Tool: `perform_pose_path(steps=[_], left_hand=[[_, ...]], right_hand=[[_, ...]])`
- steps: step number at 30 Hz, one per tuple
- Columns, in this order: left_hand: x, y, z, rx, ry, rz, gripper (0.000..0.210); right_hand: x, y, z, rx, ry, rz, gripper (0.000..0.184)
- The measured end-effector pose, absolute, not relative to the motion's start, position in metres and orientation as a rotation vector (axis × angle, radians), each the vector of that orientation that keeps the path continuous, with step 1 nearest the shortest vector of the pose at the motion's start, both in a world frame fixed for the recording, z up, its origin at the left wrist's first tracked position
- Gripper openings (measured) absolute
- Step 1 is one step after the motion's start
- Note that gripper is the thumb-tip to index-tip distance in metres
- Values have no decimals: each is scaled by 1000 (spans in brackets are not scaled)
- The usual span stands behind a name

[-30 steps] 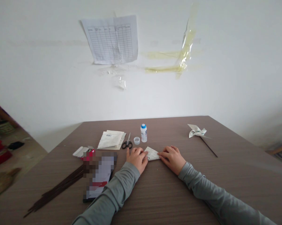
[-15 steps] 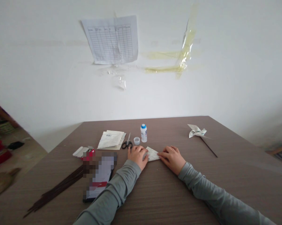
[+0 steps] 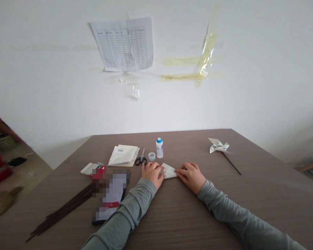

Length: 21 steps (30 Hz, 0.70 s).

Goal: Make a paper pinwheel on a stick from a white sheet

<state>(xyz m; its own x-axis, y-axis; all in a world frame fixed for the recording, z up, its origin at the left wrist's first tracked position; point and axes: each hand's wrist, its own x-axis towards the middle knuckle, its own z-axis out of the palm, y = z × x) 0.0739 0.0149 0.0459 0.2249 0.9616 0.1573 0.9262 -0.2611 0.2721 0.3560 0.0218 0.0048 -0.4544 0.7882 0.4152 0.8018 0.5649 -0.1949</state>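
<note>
A folded triangle of printed paper lies on the table between my two hands. My left hand rests on its left side, fingers closed over that edge and hiding part of it. My right hand pinches the triangle's right corner between thumb and fingertips. Just behind my left hand are black-handled scissors, pointing away from me. A small clear cap and an upright white glue bottle with a blue top stand beyond the paper.
A paper pinwheel on a thin dark stick lies at the right. At the left are stacked printed sheets, an open small box, a bundle of dark sticks and a phone, partly blurred. The wall rises behind the table.
</note>
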Motion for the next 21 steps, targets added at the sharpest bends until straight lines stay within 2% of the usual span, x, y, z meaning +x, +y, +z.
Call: perform_pose_path(steps=[21], left_hand=[[73, 13, 47, 2400, 1812, 440, 38]], right_hand=[[354, 19, 7, -1281, -2333, -30, 33]])
